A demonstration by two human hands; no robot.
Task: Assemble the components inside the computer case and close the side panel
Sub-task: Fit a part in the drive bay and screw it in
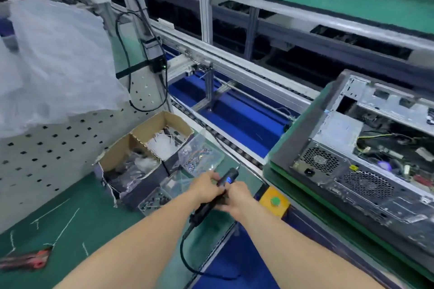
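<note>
An electric screwdriver (226, 178) is held in both hands above the green bench (94, 218), its bit pointed up and away toward the conveyor rail (234, 70) and its black cable (185, 244) looped down off the near edge of the bench. The left hand (206, 186) is closed round the upper part of the tool's body, with the fingers curled over it beside a small blue-lit display. The right hand (238, 199) is set on the lower part of the body, which is pinched between the thumb above and the fingers beneath; the exact lie of those fingers is blurred. The computer case (328, 162) is laid on its side to the right, well apart from the hands, on a green pallet (291, 138) on the conveyor, with its open side turned up so that wiring and boards are seen inside and its fan grilles face the person. Just beyond the hands, a clear tray of screws (199, 155) is placed beside a divided cardboard box (145, 129) filled with white ties. A yellow box with a green button (274, 201) is mounted just right of the right hand.
</note>
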